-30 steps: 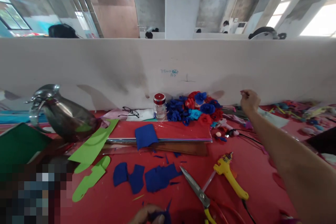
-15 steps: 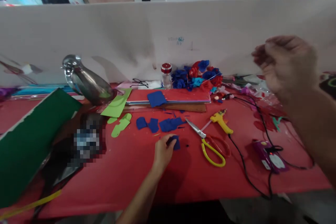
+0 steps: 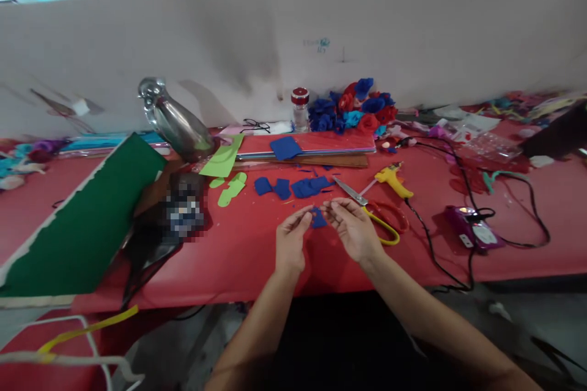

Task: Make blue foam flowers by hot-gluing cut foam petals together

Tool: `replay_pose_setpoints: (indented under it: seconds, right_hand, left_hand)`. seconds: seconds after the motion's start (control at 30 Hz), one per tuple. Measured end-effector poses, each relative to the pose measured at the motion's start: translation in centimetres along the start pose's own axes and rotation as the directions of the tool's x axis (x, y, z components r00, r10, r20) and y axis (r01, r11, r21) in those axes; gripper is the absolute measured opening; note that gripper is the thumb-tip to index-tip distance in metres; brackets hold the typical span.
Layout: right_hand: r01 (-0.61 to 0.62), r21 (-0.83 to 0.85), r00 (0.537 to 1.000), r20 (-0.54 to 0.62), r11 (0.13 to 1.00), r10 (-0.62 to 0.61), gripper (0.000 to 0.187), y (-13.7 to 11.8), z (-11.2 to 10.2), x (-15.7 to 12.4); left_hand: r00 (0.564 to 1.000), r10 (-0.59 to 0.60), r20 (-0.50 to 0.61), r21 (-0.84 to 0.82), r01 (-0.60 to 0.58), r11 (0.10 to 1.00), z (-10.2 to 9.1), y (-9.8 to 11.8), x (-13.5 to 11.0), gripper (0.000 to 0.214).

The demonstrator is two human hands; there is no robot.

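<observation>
Close above the red table, my left hand (image 3: 292, 238) is closed in a pinch on a small blue paper piece (image 3: 318, 219). My right hand (image 3: 352, 227) is beside it, thumb and fingers pinched close to the piece's upper edge. Whatever lies between those right fingertips is too small to make out. More cut blue pieces (image 3: 308, 187) lie just beyond the hands. Scissors (image 3: 385, 233) with one yellow and one red handle rest right behind my right hand, which partly covers them. A yellow glue gun (image 3: 395, 182) lies farther right.
Red and blue flowers (image 3: 351, 111) are heaped by the wall near a red-lidded jar (image 3: 300, 111). A metal jug (image 3: 177, 125) leans at the left, near light green pieces (image 3: 233, 189) and a green sheet (image 3: 92, 226). Black cables run around a purple box (image 3: 474, 229).
My right hand has come down from the raised spot at the far right to meet the left hand at the blue piece. The view has tilted down.
</observation>
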State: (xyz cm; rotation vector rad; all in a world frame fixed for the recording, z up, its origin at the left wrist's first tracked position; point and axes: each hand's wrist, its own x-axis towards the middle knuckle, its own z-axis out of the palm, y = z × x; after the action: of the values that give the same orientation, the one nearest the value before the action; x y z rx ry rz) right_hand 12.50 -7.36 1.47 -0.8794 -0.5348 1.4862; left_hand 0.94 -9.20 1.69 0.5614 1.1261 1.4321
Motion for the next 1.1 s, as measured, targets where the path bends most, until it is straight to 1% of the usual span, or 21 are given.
replay_pose_setpoints:
  seconds: [0.1,0.2,0.27,0.4,0.5,0.57,0.63,0.67,0.7,0.73,0.77,0.8,0.83,0.87,0.9,0.93,0.97,1.03,1.1]
  right_hand:
    - [-0.059,-0.015,0.998,0.027,0.998,0.059,0.02,0.8,0.8,-0.4]
    - [-0.08,-0.039,0.996,0.023,0.996,0.081,0.022,1.3,1.1,-0.5]
    - [-0.087,-0.056,0.996,0.015,0.995,0.088,0.023,1.4,1.1,-0.3]
    - [-0.096,-0.065,0.995,-0.001,0.993,0.096,0.025,1.7,0.9,0.0]
    - [-0.099,-0.08,0.995,-0.008,0.992,0.099,0.025,1.9,0.6,0.2]
    - [-0.101,-0.16,0.995,0.009,0.982,0.104,0.026,1.7,0.0,0.4]
    - [-0.045,-0.349,0.997,0.041,0.936,0.063,0.028,0.9,-1.3,0.6]
    - [0.022,-0.487,0.998,0.066,0.873,0.011,0.03,0.3,-2.2,0.8]
    - [0.117,-0.633,0.993,0.086,0.766,-0.081,0.029,-0.5,-3.4,0.9]
    - [0.201,-0.771,0.977,0.112,0.605,-0.182,0.026,-1.3,-4.7,1.1]
    - [0.251,-0.882,0.955,0.158,0.398,-0.252,0.025,-2.2,-6.1,1.3]
    - [0.26,-0.949,0.937,0.204,0.178,-0.283,0.027,-3.0,-7.5,1.6]
    - [0.241,-0.97,0.93,0.234,-0.009,-0.285,0.031,-3.6,-8.9,1.7]
    - [0.221,-0.964,0.928,0.254,-0.147,-0.274,0.034,-4.2,-10.1,1.9]
    - [0.217,-0.944,0.928,0.279,-0.25,-0.247,0.035,-4.5,-11.2,2.0]
    - [0.235,-0.917,0.926,0.312,-0.321,-0.214,0.035,-4.8,-12.1,2.1]
    - [0.259,-0.892,0.922,0.343,-0.37,-0.182,0.036,-4.9,-12.8,2.2]
    - [0.285,-0.858,0.916,0.375,-0.427,-0.142,0.036,-5.0,-13.6,2.4]
    - [0.284,-0.843,0.915,0.38,-0.456,-0.133,0.036,-5.1,-14.0,2.8]
  left_hand:
    - [0.999,-0.01,-0.051,-0.054,0.008,0.999,-0.4,-0.1,0.0,0.025]
    - [0.996,-0.017,-0.089,-0.053,0.012,0.999,-0.8,0.0,0.2,0.023]
    - [0.994,-0.036,-0.107,-0.057,0.03,0.998,-1.0,0.0,0.3,0.023]
    - [0.984,-0.111,-0.137,-0.107,0.097,0.99,-1.3,-0.3,0.5,0.025]
    - [0.982,-0.112,-0.151,-0.082,0.1,0.992,-1.3,-0.6,0.7,0.026]
    - [0.982,-0.078,-0.171,-0.047,0.071,0.996,-1.4,-0.7,0.8,0.027]
    - [0.978,-0.05,-0.202,-0.025,0.046,0.999,-1.5,-0.7,1.0,0.027]
    - [0.974,-0.044,-0.221,-0.024,0.04,0.999,-1.6,-0.6,1.1,0.027]
    - [0.97,-0.044,-0.24,-0.029,0.038,0.999,-1.8,-0.6,1.3,0.028]
    - [0.965,-0.049,-0.259,-0.04,0.04,0.998,-2.0,-0.5,1.4,0.028]
    - [0.959,-0.059,-0.276,-0.056,0.045,0.997,-2.2,-0.4,1.6,0.029]
    - [0.954,-0.069,-0.293,-0.075,0.049,0.996,-2.4,-0.2,1.8,0.03]
    - [0.949,-0.079,-0.305,-0.096,0.052,0.994,-2.5,-0.1,1.9,0.031]
    - [0.946,-0.091,-0.312,-0.119,0.056,0.991,-2.6,0.0,2.1,0.032]
    - [0.944,-0.103,-0.314,-0.142,0.06,0.988,-2.7,0.1,2.2,0.033]
    - [0.942,-0.115,-0.315,-0.165,0.064,0.984,-2.8,0.1,2.4,0.033]
    - [0.94,-0.126,-0.316,-0.189,0.067,0.98,-2.9,0.2,2.5,0.033]
    - [0.937,-0.143,-0.319,-0.224,0.072,0.972,-3.0,0.3,2.7,0.033]
    - [0.935,-0.145,-0.324,-0.239,0.067,0.969,-3.2,0.4,2.8,0.033]
